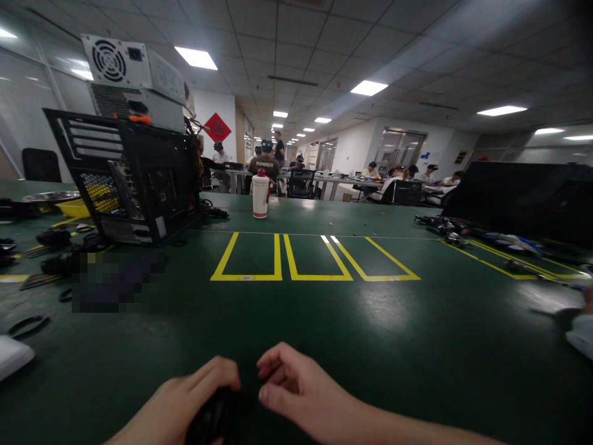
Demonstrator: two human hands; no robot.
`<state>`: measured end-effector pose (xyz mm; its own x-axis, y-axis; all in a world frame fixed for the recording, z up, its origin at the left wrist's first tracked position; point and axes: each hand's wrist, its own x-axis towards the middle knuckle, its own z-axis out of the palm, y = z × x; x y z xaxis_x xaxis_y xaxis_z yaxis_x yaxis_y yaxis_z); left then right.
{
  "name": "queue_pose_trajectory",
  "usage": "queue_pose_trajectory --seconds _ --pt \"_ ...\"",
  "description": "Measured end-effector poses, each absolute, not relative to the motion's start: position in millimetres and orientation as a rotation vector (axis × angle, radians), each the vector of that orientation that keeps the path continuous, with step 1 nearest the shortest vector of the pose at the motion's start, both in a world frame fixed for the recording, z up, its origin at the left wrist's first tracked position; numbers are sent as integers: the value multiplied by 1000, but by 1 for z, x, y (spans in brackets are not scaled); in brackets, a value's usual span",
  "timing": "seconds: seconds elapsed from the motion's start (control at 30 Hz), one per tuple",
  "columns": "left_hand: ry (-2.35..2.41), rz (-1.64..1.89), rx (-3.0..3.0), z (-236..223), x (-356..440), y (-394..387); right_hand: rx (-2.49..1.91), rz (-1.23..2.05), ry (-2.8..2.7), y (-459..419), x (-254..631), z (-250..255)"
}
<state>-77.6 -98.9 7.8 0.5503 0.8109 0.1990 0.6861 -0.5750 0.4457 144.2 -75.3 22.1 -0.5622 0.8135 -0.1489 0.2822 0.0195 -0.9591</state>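
Note:
At the bottom of the view, my left hand [197, 395] is curled around a dark black object [210, 420]. Its kind cannot be made out, as the fingers and the frame's edge hide much of it. Just to the right, my right hand [296, 383] hovers near it with fingers loosely bent and a gap between thumb and fingertips. Nothing shows in that gap. Both hands are over the near part of the green table [324, 321].
A black computer case [139, 179] with power supplies [134, 68] on top stands at left. Past yellow tape frames [317, 278] is a white bottle [260, 194]. Cables lie at left; at right are a dark monitor [519, 198] and another person's sleeve [581, 334].

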Motion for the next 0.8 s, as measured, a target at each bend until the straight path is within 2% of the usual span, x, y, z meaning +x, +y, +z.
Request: queue_pose_trajectory --seconds 0.13,0.33,0.57,0.8 --pt "1190 550 2313 28 -36 -40 -1091 1465 -1825 -34 150 20" --pt "1290 684 2331 10 6 23 -1220 1381 -1605 12 169 16" --pt "1314 705 2335 12 24 42 -1207 1421 -1493 35 184 19" --pt "1204 778 2496 10 19 37 -975 1404 -1508 37 187 14"
